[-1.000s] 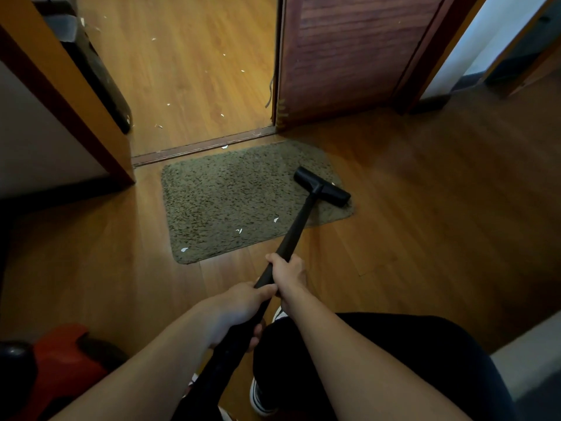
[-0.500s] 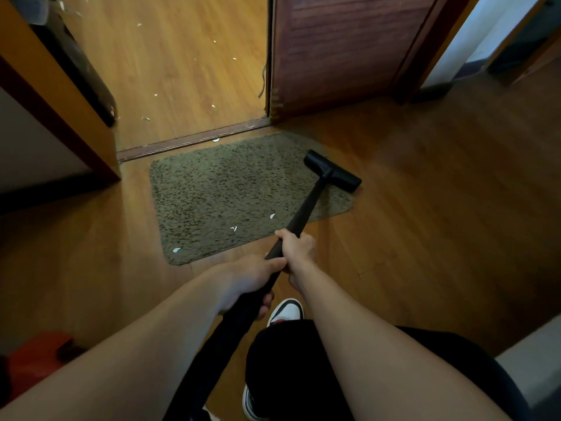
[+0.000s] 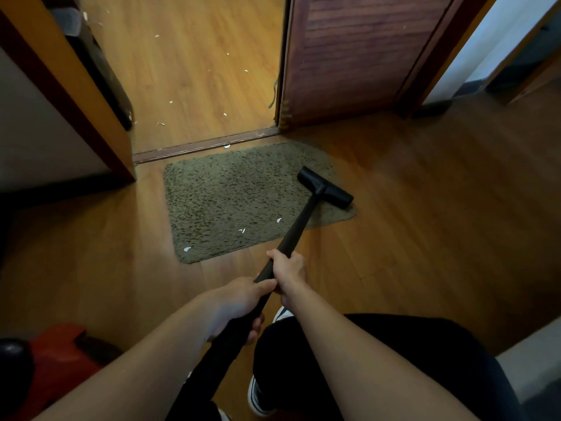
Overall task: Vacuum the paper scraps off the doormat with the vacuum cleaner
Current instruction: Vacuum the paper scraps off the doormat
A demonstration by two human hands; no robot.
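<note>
Lying on the wooden floor (image 3: 425, 238) just in front of a door threshold (image 3: 206, 145), the doormat (image 3: 230, 196) is a shaggy olive-brown rectangle with rounded corners. Three white paper scraps sit near its front edge: one (image 3: 187, 249) by the left corner, a second (image 3: 242, 230) further right, a third (image 3: 279, 220) just beside the vacuum tube (image 3: 299, 227). The black floor nozzle (image 3: 324, 187) rests on the mat's right side, its right end reaching the mat's edge. The left hand (image 3: 236, 305) is wrapped closed around the lower part of the tube, and the right hand (image 3: 288, 268) is closed around it just above, the two nearly touching. More scraps (image 3: 226, 114) dot the floor beyond the threshold. At the bottom left, a red and black object (image 3: 57, 350) is cut off by the frame and too dark to identify. The tube's lower end disappears behind the forearms. A white-soled shoe (image 3: 258, 396) shows partly under a dark trouser leg (image 3: 394, 360).
</note>
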